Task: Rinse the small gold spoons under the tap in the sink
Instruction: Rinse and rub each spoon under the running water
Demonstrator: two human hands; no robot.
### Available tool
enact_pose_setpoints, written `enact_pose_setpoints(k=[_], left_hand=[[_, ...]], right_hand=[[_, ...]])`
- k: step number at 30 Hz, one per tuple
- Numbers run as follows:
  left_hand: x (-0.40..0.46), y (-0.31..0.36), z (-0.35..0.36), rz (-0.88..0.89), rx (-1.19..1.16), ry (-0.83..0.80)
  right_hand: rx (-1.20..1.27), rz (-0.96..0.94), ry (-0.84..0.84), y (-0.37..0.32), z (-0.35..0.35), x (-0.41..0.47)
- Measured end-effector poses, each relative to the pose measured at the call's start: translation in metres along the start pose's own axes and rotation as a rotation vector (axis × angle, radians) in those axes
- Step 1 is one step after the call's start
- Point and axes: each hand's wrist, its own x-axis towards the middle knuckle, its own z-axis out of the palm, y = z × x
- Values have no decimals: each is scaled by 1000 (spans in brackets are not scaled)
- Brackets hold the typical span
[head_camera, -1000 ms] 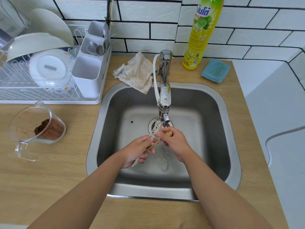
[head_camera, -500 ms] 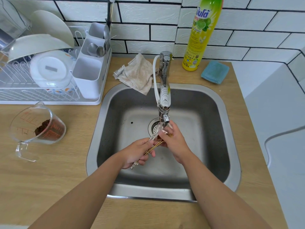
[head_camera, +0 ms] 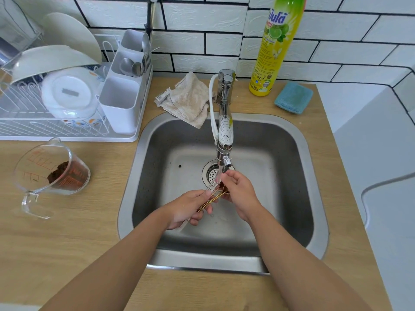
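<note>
left hand (head_camera: 186, 208): fingers curled round the handle ends of the small gold spoons (head_camera: 212, 199), firm hold
right hand (head_camera: 239, 191): fingers bent round the bowl ends, rubbing or pinching them; exact grip partly hidden
spoons location: over the sink (head_camera: 292, 140) basin, directly under the tap (head_camera: 224, 140) outlet, just in front of the drain (head_camera: 210, 173)
water: thin stream appears to fall onto the bowl ends, hard to see clearly
long axis: runs lower-left to upper-right, handles toward left hand, bowls toward right hand and tap
nearer hand: right hand is nearer the stream; left sits lower and closer to the body
count: several thin gold handles, exact number cannot tell
step judged: mid-rinse, bowls being worked under the flow
next move likely needs: turning the bundle about that axis so other faces meet the water
risk: thin wet handles could slip toward drain
</note>
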Motion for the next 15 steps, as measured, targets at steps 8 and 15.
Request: enact_pose_setpoints(k=[8, 15], left_hand=[[-3, 3, 0, -16, 2, -11], [-4, 3, 1, -36, 26, -29]], right_hand=[[-16, -13, 60, 2, -3, -1], [-37, -110, -19, -2, 1, -4]])
